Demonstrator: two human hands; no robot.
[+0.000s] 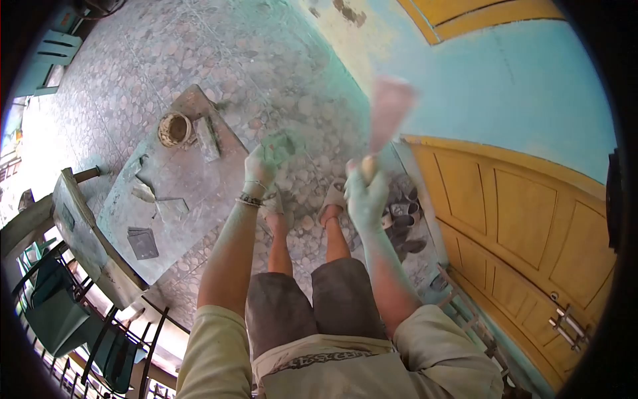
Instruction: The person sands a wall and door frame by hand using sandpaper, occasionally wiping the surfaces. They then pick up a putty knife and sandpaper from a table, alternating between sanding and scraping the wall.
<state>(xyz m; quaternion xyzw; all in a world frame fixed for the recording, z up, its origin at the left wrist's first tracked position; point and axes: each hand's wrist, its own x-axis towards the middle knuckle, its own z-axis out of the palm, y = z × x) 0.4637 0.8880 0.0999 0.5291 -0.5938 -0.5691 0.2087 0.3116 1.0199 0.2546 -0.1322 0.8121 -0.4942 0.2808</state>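
Observation:
My right hand (367,199), coated in pale dust, is wrapped round the handle of a scraper (392,110). Its wide pinkish blade points up toward the blue wall and is blurred by motion. Low over the floor, my left hand (260,167) is dusty too, with a beaded bracelet (249,199) at the wrist. It grips a green, blurred piece (279,147) whose kind I cannot make out.
On the left, a dusty sheet (179,179) bears a bucket (174,129), a block (207,139) and scraps (171,209). Shoes (404,216) lie by my right foot, near a yellow door (525,219). A railing (83,299) stands lower left.

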